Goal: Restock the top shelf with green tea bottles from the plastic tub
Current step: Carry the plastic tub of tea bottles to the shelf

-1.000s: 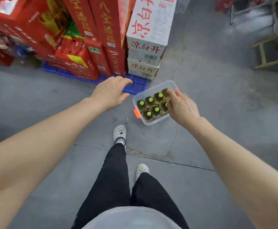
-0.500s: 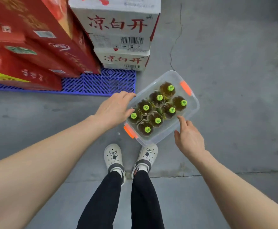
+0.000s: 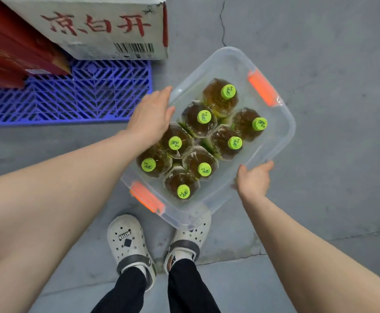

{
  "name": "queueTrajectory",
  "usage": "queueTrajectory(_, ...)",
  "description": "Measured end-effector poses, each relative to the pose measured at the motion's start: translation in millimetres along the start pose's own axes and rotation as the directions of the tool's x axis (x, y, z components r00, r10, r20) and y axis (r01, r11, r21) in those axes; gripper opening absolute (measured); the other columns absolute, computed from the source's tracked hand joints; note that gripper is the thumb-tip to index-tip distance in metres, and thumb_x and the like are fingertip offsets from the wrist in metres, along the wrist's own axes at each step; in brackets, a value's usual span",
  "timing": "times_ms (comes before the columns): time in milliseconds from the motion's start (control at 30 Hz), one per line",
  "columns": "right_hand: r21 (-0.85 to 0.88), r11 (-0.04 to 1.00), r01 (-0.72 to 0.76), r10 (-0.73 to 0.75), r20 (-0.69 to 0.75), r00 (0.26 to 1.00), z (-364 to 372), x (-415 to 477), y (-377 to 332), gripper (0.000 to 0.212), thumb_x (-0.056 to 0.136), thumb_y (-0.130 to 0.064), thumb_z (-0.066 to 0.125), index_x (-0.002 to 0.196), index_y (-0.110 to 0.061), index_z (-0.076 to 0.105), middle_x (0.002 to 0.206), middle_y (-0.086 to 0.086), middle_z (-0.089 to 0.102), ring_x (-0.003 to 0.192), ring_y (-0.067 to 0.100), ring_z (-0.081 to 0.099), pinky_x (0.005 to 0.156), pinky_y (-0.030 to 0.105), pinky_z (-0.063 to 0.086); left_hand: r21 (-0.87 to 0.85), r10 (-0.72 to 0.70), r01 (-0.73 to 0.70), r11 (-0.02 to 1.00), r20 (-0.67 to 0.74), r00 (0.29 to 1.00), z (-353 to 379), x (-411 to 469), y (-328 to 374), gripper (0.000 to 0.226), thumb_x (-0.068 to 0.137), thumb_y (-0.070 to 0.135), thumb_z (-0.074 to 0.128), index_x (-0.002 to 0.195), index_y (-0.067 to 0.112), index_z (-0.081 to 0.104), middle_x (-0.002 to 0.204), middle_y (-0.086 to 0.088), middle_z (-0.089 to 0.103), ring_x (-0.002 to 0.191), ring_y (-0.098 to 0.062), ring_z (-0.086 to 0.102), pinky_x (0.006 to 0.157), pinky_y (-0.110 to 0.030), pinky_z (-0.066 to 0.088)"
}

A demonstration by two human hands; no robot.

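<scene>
The clear tub (image 3: 226, 62) is held between both hands. The left hand (image 3: 151, 116) clasps one long rim, fingers pressed together outside and thumb inside. The right hand (image 3: 253, 180) grips the opposite rim, thumb on top and fingers curled under. Eight green-capped tea bottles (image 3: 204, 116) stand upright inside the tub, touching. Its near corner covers a shoe (image 3: 185, 242).
</scene>
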State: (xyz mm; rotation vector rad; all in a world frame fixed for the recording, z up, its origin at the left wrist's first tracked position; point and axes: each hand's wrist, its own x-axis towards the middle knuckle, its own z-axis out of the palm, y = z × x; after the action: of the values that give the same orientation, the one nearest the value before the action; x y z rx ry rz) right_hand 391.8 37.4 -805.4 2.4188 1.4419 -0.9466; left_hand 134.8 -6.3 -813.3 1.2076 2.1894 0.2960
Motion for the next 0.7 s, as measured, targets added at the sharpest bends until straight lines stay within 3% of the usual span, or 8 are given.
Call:
queueTrajectory(133,0.113,0.992,-0.056,0.056,0.010,0.998,2.2,-3.1,0.4,0.049,0.093,-0.018,0.053,0.137,-0.016,0.029,0.094,0.013,0.056,0.094,0.046,0.065,0.088,0.055,0.053,-0.044,-0.019,0.017,0.999,-0.041,0.999,-2.5,7.8,3.5,0.038,0.099,0.021,0.052,0.136,0.018,0.045,0.113,-0.012,0.055,0.102,-0.033,0.055,0.088,-0.046,0.045)
queueTrajectory(267,0.102,0.993,-0.057,0.057,0.004,0.998,-2.1,-17.0,-1.5,0.046,0.093,-0.019,0.051,0.134,-0.018,0.030,0.096,0.015,0.056,0.090,0.047,0.065,0.083,0.055,0.055,-0.101,-0.084,0.080,0.992,-0.036,0.996,-9.4,-2.0,3.4,0.038,0.097,0.016,0.056,0.134,0.019,0.047,0.116,-0.009,0.057,0.097,-0.024,0.053,0.079,-0.036,0.038)
queueTrajectory(367,0.036,0.999,-0.003,0.004,-0.009,1.000,-6.7,-31.7,3.4,0.042,0.094,-0.020,0.051,0.132,-0.020,0.032,0.091,0.013,0.056,0.090,0.044,0.063,0.081,0.053,0.055,-0.111,-0.137,0.136,0.984,0.003,0.991,-16.0,-31.5,-10.9,0.034,0.095,0.015,0.058,0.128,0.020,0.048,0.107,-0.005,0.057,0.090,-0.019,0.048,0.078,-0.035,0.035)
queueTrajectory(467,-0.033,0.994,0.102,-0.102,0.003,0.995,-21.5,-54.2,9.8,0.040,0.095,-0.020,0.053,0.130,-0.022,0.033,0.087,0.009,0.055,0.088,0.038,0.060,0.080,0.047,0.053,-0.156,-0.199,0.204,0.966,0.047,0.979,-27.1,-80.8,-26.1,0.033,0.093,0.013,0.057,0.124,0.020,0.047,0.095,-0.001,0.051,0.085,-0.022,0.048,0.074,-0.035,0.034)
queueTrajectory(567,-0.117,0.974,0.196,-0.192,0.045,0.980,-39.2,-77.7,10.1,0.043,0.096,-0.020,0.054,0.133,-0.024,0.034,0.090,0.006,0.052,0.083,0.032,0.049,0.075,0.038,0.041,-0.178,-0.279,0.288,0.941,0.073,0.958,-40.7,-131.6,-33.1,0.037,0.091,0.012,0.057,0.126,0.018,0.047,0.091,-0.008,0.054,0.084,-0.031,0.053,0.074,-0.038,0.038)
queueTrajectory(700,-0.229,0.924,0.307,-0.282,0.133,0.950,-70.6,-128.4,-3.3,0.046,0.095,-0.019,0.056,0.136,-0.022,0.036,0.093,0.007,0.057,0.086,0.033,0.052,0.073,0.036,0.036,-0.229,-0.420,0.432,0.872,0.104,0.902,-77.8,-205.1,-36.5,0.038,0.090,0.012,0.056,0.126,0.015,0.048,0.104,-0.018,0.062,0.097,-0.040,0.058,0.082,-0.042,0.042)
